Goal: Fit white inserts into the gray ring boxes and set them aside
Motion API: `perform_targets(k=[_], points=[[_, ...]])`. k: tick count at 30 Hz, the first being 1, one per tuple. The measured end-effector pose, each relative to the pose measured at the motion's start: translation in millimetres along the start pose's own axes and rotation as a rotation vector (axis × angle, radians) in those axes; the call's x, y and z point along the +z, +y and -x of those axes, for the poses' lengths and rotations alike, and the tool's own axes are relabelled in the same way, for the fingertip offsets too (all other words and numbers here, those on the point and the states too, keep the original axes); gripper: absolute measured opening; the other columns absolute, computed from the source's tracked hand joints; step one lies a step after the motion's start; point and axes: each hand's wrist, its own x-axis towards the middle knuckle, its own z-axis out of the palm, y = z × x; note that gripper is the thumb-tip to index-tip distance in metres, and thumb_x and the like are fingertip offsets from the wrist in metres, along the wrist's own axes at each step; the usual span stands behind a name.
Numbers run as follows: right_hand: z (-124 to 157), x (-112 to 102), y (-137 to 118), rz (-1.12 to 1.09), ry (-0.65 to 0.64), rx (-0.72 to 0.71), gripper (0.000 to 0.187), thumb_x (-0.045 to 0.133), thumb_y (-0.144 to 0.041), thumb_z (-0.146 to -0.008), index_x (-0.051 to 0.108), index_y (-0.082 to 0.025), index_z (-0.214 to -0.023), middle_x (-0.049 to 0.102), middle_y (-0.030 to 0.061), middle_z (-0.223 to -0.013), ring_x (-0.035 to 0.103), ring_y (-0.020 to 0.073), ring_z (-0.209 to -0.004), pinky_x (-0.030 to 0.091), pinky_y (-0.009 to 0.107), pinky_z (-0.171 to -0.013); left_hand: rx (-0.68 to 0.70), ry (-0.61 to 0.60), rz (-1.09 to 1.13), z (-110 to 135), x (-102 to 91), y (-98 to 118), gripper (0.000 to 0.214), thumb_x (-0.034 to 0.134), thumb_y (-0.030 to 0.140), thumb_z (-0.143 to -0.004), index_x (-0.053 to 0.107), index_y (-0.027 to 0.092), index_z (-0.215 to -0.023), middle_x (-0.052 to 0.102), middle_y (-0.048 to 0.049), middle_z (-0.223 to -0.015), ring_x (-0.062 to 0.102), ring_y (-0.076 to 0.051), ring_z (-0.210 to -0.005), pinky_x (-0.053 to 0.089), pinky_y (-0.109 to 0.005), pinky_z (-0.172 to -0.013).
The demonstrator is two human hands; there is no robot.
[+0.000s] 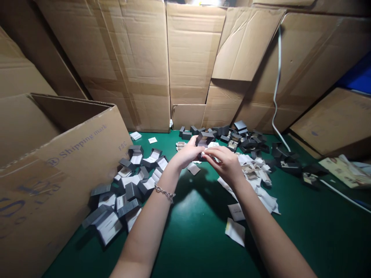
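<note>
A small dark hinged gift box [205,137] with its lid up is held in my left hand [189,153], above the green table. My right hand [224,160] meets it from the other side, thumb and fingers pinched together at the box's near edge. A bit of white shows at those fingertips, too small to name. My fingers hide most of the box's inside. Just below the hands lies a small white paper piece [193,168]. Beside my right wrist is a pile of white pouches and paper inserts [256,170].
Several opened dark boxes with white linings [135,181] lie on the left, beside a large cardboard carton [87,143]. More dark boxes [252,141] are heaped at the back right. Cardboard walls [145,65] close off the back; a white cable [276,85] hangs down there.
</note>
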Motion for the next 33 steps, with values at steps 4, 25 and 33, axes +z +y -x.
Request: perform_targets(k=[4, 25, 33], points=[[2.2, 5.3, 2.3, 0.04, 0.019, -0.03, 0.013, 0.055, -0.025, -0.091, 0.067, -0.02, -0.088, 0.071, 0.0065, -0.087, 0.065, 0.0197, -0.081, 0.052, 0.032, -0.074, 0.019, 0.009, -0.027, -2.1, 0.0, -2.3, 0.054, 0.056, 0.012, -0.075, 0.041, 0.02, -0.126, 0.055, 0.001, -0.079, 0.053, -0.01, -0.064, 0.045, -0.023, -0.061], [3.2, 14.3, 3.5, 0.092, 0.015, -0.066, 0.02, 0.054, -0.018, -0.087, 0.063, -0.018, -0.105, 0.069, 0.0116, -0.104, 0.064, 0.0234, -0.095, 0.051, 0.039, -0.086, 0.023, 0.087, 0.269, -5.1, -3.2, -1.8, 0.045, 0.06, 0.009, -0.078, 0.046, 0.017, -0.121, 0.062, -0.0019, -0.083, 0.058, -0.009, -0.064, 0.048, -0.022, -0.062], [12.9, 25.2, 2.7, 0.329, 0.133, 0.063, 0.024, 0.048, -0.015, -0.092, 0.064, -0.026, -0.107, 0.071, 0.0059, -0.105, 0.065, 0.0211, -0.097, 0.007, 0.061, -0.113, 0.042, 0.135, 0.345, -9.5, 8.0, -5.1, 0.028, 0.049, 0.01, -0.085, 0.046, 0.018, -0.112, 0.058, 0.0005, -0.079, 0.054, -0.007, -0.06, 0.051, -0.022, -0.063]])
